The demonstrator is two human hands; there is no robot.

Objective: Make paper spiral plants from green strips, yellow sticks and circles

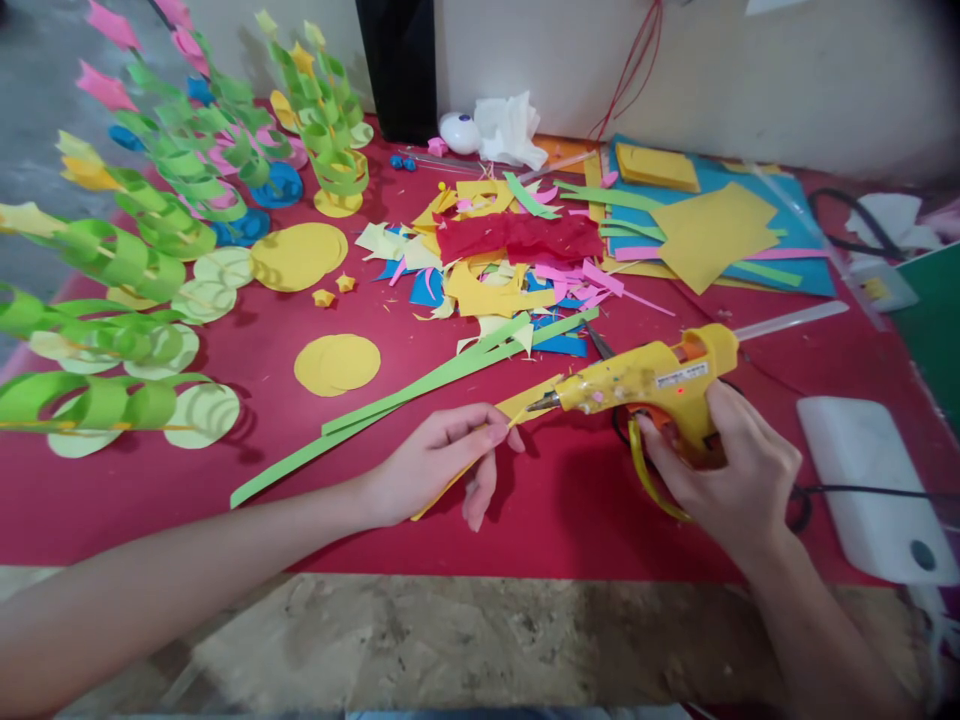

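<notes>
Holding yellow strip (444, 490) left, glue gun (641, 376) right

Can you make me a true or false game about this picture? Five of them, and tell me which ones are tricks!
1. The right hand holds a yellow glue gun. True.
2. The left hand is holding scissors. False: it pinches a yellow paper strip.
3. The tabletop is blue. False: it is red.
4. Two small yellow stars lie near some yellow paper circles. True.
5. The curly green paper pieces are all on the right side of the picture. False: they are on the left side.
</notes>
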